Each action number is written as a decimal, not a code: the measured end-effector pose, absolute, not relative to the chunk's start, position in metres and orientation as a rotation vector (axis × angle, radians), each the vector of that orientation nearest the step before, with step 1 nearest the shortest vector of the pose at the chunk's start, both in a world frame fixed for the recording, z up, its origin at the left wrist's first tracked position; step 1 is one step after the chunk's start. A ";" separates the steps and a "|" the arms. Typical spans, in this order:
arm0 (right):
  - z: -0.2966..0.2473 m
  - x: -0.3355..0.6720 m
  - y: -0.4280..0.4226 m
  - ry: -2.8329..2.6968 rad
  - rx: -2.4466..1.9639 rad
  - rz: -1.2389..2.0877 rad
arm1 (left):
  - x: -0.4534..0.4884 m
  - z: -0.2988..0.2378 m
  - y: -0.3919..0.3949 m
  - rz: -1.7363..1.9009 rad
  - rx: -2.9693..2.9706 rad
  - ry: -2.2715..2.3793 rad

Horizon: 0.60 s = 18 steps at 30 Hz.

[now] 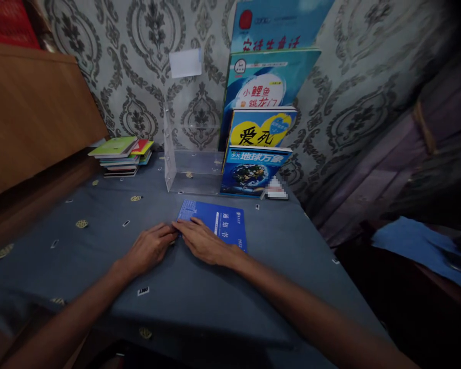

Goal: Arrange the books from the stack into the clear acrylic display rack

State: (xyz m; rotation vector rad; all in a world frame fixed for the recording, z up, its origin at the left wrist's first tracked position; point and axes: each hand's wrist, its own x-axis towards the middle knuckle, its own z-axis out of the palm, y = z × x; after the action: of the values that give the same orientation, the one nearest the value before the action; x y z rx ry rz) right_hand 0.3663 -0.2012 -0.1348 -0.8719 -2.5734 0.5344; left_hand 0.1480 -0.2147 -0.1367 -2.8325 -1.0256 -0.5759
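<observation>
A blue booklet [233, 225] with white Chinese characters and "2022" lies on the table, turned sideways to me. My right hand [205, 241] rests across its lower left part, fingers stretched out to the left edge and covering that corner. At the same edge is my left hand [152, 248], low on the cloth, its fingers slightly bent and close together. The fingertips of both hands meet there; no firm grip on the booklet shows. Behind the booklet stands a clear tiered rack [171, 154], its right side holding the blue earth book [249, 174] in front.
Behind that book, a yellow-and-blue book [263, 125] and taller books [272, 77] rise in steps. A book stack [121, 156] sits at the back left, by a wooden panel [34, 113]. Beyond the patterned tablecloth's [111, 225] right edge lies blue fabric [418, 248].
</observation>
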 end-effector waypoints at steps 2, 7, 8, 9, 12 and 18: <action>-0.137 0.364 -0.193 -2.582 -0.879 0.532 | 0.148 -0.137 -0.215 -0.589 -2.834 -1.020; -0.139 0.361 -0.176 -2.567 -0.987 0.500 | 0.149 -0.136 -0.214 -0.590 -2.830 -1.029; -0.139 0.360 -0.173 -2.561 -1.015 0.488 | 0.149 -0.136 -0.214 -0.594 -2.830 -1.023; -0.139 0.359 -0.169 -2.558 -1.045 0.476 | 0.149 -0.135 -0.214 -0.601 -2.828 -1.016; -0.138 0.358 -0.155 -2.559 -1.128 0.443 | 0.150 -0.135 -0.215 -0.617 -2.817 -1.022; -0.137 0.355 -0.143 -2.511 -1.307 0.366 | 0.150 -0.135 -0.217 -0.588 -2.826 -1.063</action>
State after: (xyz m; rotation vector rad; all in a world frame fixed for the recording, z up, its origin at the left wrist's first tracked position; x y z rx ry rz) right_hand 0.3547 -0.1430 -0.1370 -1.3070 -2.5105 0.3659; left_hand 0.1498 -0.2166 -0.1351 -2.8255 -1.0626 -0.5876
